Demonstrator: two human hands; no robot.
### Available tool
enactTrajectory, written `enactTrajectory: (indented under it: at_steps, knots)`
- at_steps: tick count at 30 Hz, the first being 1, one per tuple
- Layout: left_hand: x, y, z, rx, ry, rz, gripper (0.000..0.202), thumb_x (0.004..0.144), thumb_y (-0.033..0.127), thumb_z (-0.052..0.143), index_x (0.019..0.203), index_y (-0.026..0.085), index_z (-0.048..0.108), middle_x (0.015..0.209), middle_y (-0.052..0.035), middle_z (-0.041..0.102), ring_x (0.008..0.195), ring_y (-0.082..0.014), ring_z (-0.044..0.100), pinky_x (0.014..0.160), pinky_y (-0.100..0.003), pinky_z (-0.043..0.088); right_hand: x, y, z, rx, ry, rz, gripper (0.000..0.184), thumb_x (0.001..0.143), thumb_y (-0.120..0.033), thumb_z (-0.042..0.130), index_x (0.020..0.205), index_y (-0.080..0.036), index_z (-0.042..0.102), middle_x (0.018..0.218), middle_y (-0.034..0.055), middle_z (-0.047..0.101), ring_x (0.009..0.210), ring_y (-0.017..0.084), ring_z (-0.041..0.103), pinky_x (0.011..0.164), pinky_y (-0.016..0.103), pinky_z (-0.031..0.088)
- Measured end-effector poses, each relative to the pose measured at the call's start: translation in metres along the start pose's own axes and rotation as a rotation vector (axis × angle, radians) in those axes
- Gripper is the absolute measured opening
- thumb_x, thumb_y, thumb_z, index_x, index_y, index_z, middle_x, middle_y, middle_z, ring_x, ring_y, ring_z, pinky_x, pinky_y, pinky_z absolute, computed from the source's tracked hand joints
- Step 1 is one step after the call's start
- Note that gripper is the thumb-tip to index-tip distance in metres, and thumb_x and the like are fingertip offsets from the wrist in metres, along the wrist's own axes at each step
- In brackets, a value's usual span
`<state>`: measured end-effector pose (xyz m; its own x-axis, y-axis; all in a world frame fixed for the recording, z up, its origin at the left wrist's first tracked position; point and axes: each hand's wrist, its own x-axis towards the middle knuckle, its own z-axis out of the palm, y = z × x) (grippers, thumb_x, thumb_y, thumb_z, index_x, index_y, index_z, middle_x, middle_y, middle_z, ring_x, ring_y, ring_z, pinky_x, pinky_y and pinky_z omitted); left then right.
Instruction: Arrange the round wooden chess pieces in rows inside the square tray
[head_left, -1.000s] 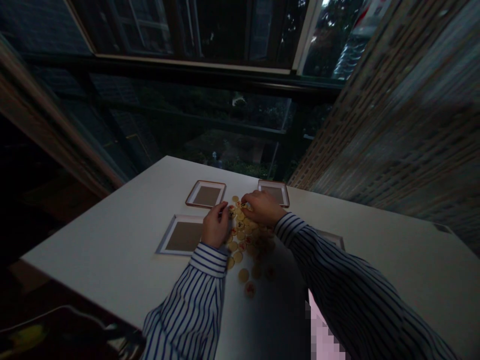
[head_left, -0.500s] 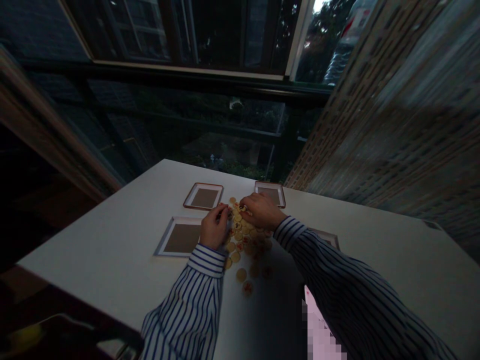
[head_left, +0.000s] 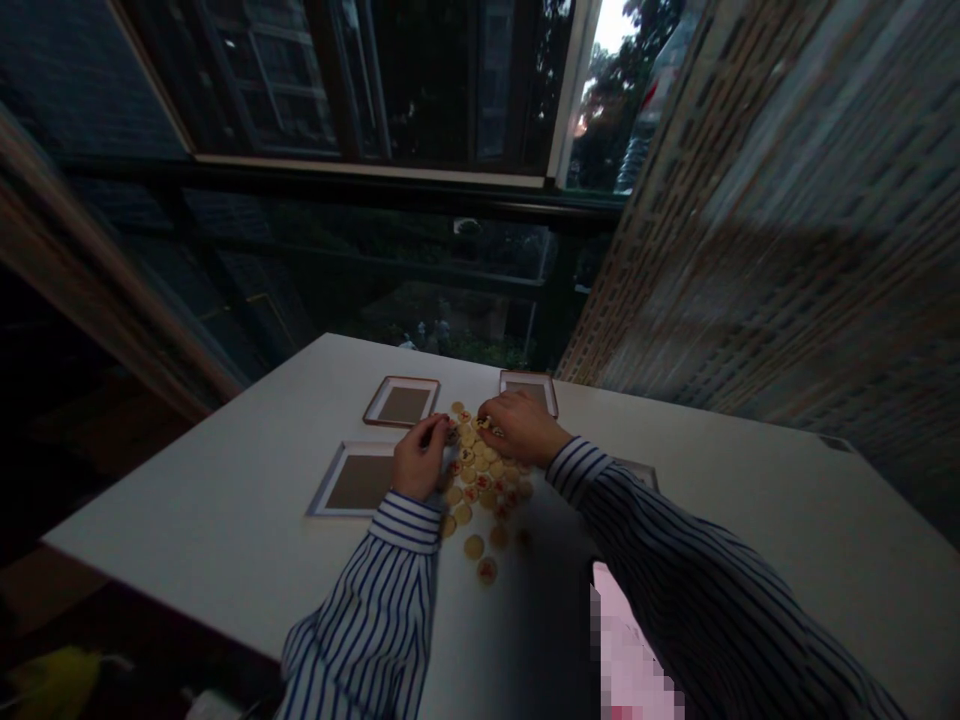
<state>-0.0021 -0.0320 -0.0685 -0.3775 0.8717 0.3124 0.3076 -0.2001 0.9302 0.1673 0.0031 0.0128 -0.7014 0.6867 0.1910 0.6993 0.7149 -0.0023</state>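
Several round tan game discs (head_left: 480, 490) with red marks lie in a loose pile on the white table (head_left: 225, 520). My left hand (head_left: 417, 460) rests at the pile's left edge, fingers curled and pinched on a disc. My right hand (head_left: 521, 428) lies over the far end of the pile, fingers bent down onto the discs; what they hold is hidden. Both arms wear blue-striped sleeves.
Square shallow trays with brown insides surround the pile: one near left (head_left: 357, 480), one far left (head_left: 403, 402), one far right (head_left: 530, 388), and one (head_left: 637, 470) partly hidden by my right sleeve. A brick wall (head_left: 787, 250) stands right; a dark window and railing lie beyond the table.
The view has tilted slightly, so the table sits lower and left. Both hands stay on the pile with only small finger movements.
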Motion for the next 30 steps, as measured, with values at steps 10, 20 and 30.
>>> enactTrajectory:
  at_steps: [10,20,30]
  knots:
    - [-0.005,0.022,0.002,-0.002,-0.068,0.023,0.034,0.075,0.040,0.053,0.094,0.014,0.065,0.092,-0.0089,0.068,0.084,-0.0190,0.062,0.079,-0.033,0.048,-0.022,0.008,-0.006,-0.007,0.086,-0.030,0.022,0.081,-0.033,0.052,0.095,-0.017,0.058,0.093,0.0075,0.063,0.093,0.021,0.053,0.080,0.033,0.031]
    - [-0.014,0.036,0.014,0.008,-0.115,0.094,0.032,0.076,0.038,0.054,0.095,0.015,0.065,0.094,-0.0088,0.067,0.088,-0.0192,0.061,0.082,-0.033,0.046,-0.038,0.012,-0.009,0.003,0.142,-0.031,0.022,0.081,-0.034,0.052,0.094,-0.017,0.058,0.090,0.0074,0.063,0.090,0.021,0.053,0.078,0.032,0.031]
    - [-0.025,0.046,0.029,-0.022,-0.196,0.099,0.029,0.078,0.037,0.052,0.093,0.016,0.064,0.092,-0.0067,0.066,0.087,-0.0177,0.060,0.082,-0.032,0.046,-0.054,0.018,-0.015,0.008,0.165,-0.015,0.020,0.081,-0.032,0.052,0.093,-0.016,0.057,0.089,0.0069,0.063,0.089,0.020,0.053,0.077,0.032,0.031]
